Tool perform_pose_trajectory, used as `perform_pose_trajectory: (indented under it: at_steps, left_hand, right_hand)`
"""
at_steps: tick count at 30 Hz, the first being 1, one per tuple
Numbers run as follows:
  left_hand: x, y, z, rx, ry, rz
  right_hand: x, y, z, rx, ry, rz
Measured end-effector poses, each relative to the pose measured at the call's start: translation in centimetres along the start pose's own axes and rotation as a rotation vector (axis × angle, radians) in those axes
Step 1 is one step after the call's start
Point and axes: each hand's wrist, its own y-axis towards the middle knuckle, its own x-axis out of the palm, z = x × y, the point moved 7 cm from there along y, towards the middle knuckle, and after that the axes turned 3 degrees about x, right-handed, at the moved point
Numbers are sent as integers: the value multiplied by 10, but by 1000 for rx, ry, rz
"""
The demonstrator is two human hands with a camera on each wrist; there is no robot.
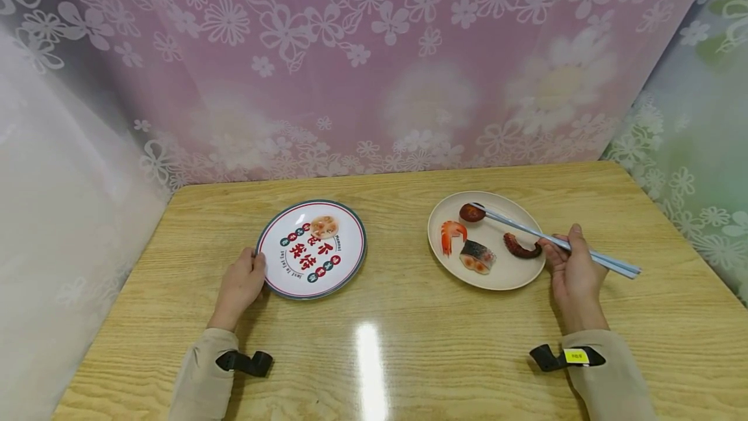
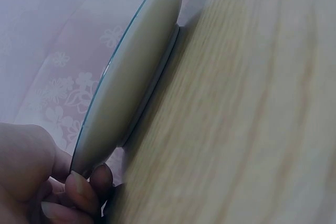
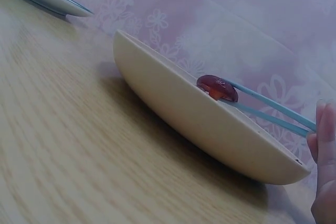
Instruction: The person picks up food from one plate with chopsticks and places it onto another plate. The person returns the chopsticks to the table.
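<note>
Here, chopsticks (image 1: 514,224) cross the right hand's (image 1: 575,275) fingers.

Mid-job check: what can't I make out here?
Right wrist: whether the brown food piece touches the floor of the beige plate, hidden by its rim.
Right wrist: most of the right hand, cut off by the right edge.
Left wrist: the printed face of the white plate, hidden by its underside.
Head: some fingertips of the left hand, under that plate.
Head: writing on the yellow label, too small.
</note>
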Motion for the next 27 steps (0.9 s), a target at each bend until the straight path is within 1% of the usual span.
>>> perform_pose_trajectory:
  at_steps: [5, 23, 27]
  left_hand:
    - [0, 0, 0, -1, -1, -3]
    - [0, 0, 0, 15, 5, 2]
    - [0, 0, 0, 13, 5, 3]
  right_hand:
    - [2, -1, -1, -7, 7, -4]
    - [8, -4, 2, 20, 58, -64]
    - [9, -4, 3, 29, 55, -62]
